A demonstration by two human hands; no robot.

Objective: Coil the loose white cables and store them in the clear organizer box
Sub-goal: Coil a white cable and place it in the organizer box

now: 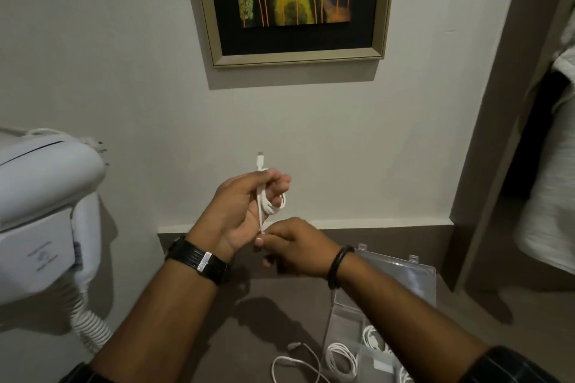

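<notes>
Left hand [239,205] is raised in front of the wall, closed around a partly coiled white cable [268,202]. The cable's long axis runs near vertical, its plug end pointing up above the fist. Right hand [295,247], just below, pinches the cable's lower tail. The clear box [404,277] lies open on the brown counter [249,320]; its compartments hold coiled white cables [340,357]. A loose cable [295,364] lies beside the box.

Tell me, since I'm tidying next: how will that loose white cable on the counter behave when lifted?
Probably floppy: the loose cable lies in slack curves. Likely light, since the left hand holds a similar coiled cable with ease. Its coils may spring open; the right hand is pinching that one's tail.
</notes>
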